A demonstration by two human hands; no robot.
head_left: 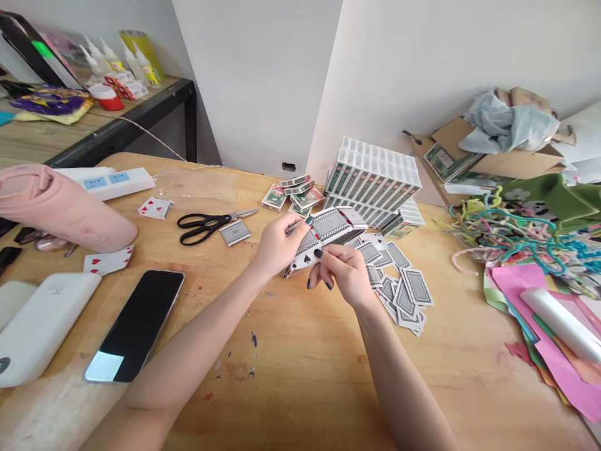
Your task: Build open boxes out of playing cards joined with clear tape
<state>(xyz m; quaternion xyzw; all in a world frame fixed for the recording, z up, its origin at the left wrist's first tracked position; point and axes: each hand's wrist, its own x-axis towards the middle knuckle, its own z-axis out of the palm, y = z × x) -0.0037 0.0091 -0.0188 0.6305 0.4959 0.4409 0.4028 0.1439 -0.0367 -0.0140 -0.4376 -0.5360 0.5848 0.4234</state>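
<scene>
My left hand point(280, 244) is closed on a box-like structure of joined playing cards point(328, 224), its thumb lying on the grey patterned backs. Thumb and fingers of my right hand point(346, 274) pinch the near edge, by a white card face with a black spade point(307, 259). The far and under sides of the structure are hidden. Just right of it, loose playing cards point(406, 297) lie scattered on the wooden table, mostly backs up. Left of my hands are black-handled scissors point(206, 225) and a small stack of cards point(235, 232).
Behind my hands stand a stacked block of card boxes point(373, 175) and several loose card boxes point(300, 193). A phone point(138, 326), white power bank point(49, 329), pink bundle point(70, 210) and power strip point(113, 183) lie left. Coloured sheets point(539, 313) and yarn point(521, 228) lie right.
</scene>
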